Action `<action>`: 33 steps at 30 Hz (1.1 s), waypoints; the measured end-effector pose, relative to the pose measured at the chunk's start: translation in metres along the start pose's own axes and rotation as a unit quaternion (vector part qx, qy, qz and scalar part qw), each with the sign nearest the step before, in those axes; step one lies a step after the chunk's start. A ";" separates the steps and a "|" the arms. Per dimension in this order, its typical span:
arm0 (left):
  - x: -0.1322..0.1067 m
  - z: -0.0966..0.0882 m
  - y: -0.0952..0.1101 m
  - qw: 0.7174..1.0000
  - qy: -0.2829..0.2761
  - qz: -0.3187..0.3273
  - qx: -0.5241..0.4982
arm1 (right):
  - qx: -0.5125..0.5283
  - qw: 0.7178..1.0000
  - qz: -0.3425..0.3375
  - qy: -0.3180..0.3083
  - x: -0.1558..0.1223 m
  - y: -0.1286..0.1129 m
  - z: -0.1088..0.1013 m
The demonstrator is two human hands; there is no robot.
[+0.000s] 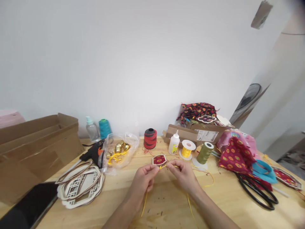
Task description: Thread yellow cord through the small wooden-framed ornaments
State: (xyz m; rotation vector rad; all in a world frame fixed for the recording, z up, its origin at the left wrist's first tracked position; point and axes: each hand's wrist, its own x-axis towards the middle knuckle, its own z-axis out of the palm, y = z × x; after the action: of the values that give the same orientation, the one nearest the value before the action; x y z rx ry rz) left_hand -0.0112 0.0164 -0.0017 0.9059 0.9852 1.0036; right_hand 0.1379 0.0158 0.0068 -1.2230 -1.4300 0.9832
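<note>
1. A person's left hand (143, 183) and right hand (183, 175) pinched a yellow cord (167, 166) just below a red fabric-covered plaque (159, 160), both grips clenched, seemingly to keep the cord taut at the plaque's edge.
2. The plaque sat between the hands, above the wooden surface (166, 206).
3. Left of the plaque, a clear plastic bag (131, 143) held gold bells (118, 148) and more yellow cord (116, 158).
4. Farther left stood a cardboard box (35, 149); behind the plaque, a cardboard carton (207, 135) carried patterned fabric (196, 111).
</note>
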 end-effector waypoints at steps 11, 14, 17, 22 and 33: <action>-0.004 0.004 0.004 0.997 -0.005 -0.021 0.077 | 0.040 0.992 0.077 -0.088 0.001 0.009 0.001; -0.003 0.006 0.005 0.995 -0.002 -0.013 0.094 | 0.045 0.995 0.074 -0.052 0.001 0.006 0.002; -0.002 0.007 0.003 0.992 0.004 0.015 0.126 | 0.041 0.996 0.068 -0.047 0.001 0.005 0.004; 0.001 0.005 -0.004 0.981 0.001 0.097 0.170 | 0.061 0.993 0.078 -0.070 0.001 0.013 0.006; -0.004 0.008 -0.005 0.997 -0.044 -0.019 0.069 | 0.299 0.926 0.182 -0.144 -0.005 0.008 0.001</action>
State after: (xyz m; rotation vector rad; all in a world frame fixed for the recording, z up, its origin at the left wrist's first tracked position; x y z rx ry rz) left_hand -0.0031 0.0101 -0.0031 1.0325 1.0022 0.8649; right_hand 0.1385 0.0123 -0.0022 -0.9143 -0.9976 1.7647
